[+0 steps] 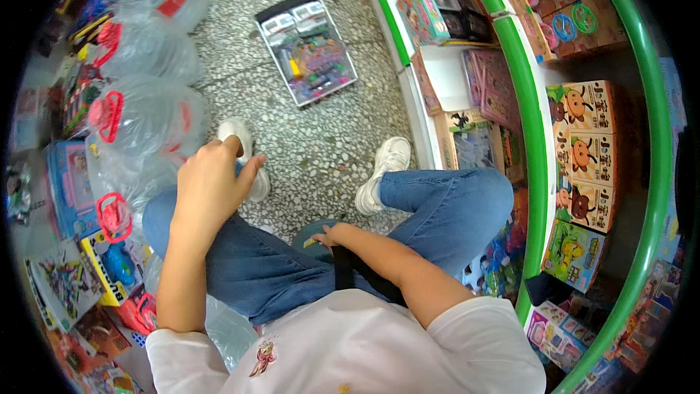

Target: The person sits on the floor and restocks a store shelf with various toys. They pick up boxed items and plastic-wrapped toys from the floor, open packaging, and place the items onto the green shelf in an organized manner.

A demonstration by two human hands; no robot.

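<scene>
My left hand [216, 169] hangs over my left knee beside clear plastic bottles, its fingers curled downward; whether they hold anything is hidden. Between my thighs, my right hand [332, 234] reaches low at a dark greenish round thing [313, 238], near a small yellow piece. A black strap [344, 268] runs below that hand, and I cannot tell whether the fingers grip anything. On the speckled floor ahead lies a shallow white-edged box [306, 49] filled with small colourful packaged items, with a black band along its far end.
Large clear plastic bottles [158, 112] with red handles line the left, beside boxed toys [112, 268]. On the right, green-edged shelves [517, 82] hold cartoon-printed boxes [590, 158], toy sets and pink, blue and green rings [564, 27]. My white shoes [391, 158] rest on the terrazzo floor [311, 148].
</scene>
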